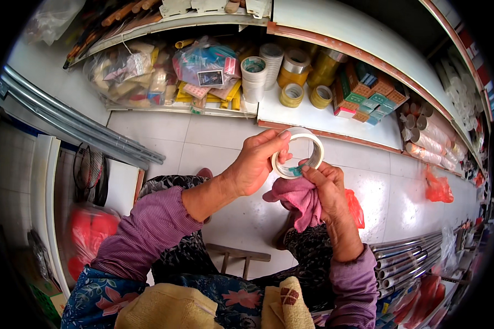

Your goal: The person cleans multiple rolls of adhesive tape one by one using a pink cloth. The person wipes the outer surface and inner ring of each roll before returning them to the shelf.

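Note:
Both hands hold a roll of pale adhesive tape up in front of me, its open core facing the camera. My left hand grips the roll's left side, thumb along the upper rim and fingertips inside the core. At the lower right, my right hand pinches the rim between thumb and fingers. A pink cloth is also held in the right hand and hangs below the roll. Beyond them, the low white shelf bears more tape, including a stack of white rolls and smaller yellowish rolls.
Stacked small boxes and plastic-wrapped rolls line the shelf to the right. Bagged goods fill its left. Metal tubes extend from the left; more poles lie at lower right. A wooden stool stands between my legs.

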Action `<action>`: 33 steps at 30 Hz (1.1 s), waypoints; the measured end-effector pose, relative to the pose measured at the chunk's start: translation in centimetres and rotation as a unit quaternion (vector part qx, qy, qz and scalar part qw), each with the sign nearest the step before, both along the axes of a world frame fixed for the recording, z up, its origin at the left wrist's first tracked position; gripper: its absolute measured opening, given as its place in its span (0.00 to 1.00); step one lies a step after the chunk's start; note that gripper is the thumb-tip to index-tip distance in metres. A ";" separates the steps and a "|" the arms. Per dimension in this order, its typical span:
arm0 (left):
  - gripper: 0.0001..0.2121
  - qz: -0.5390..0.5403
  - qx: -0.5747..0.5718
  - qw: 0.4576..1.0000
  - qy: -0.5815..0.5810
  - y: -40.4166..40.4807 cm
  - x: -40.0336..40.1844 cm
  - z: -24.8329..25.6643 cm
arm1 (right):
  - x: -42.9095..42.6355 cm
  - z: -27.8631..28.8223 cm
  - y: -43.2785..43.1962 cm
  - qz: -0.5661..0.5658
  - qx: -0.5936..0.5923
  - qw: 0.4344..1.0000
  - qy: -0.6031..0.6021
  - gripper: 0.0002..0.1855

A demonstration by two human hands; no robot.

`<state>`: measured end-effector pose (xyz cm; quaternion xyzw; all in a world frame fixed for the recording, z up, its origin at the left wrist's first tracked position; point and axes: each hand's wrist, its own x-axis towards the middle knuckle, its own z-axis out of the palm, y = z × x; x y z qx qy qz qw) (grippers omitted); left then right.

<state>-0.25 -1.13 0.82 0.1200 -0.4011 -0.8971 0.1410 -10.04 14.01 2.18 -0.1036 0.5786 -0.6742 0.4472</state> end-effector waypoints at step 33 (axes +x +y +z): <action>0.07 -0.367 -0.363 0.853 -0.071 8.4 4.9 1.0 | -12.8 -6.4 -16.7 -0.115 0.120 0.986 0.035 0.15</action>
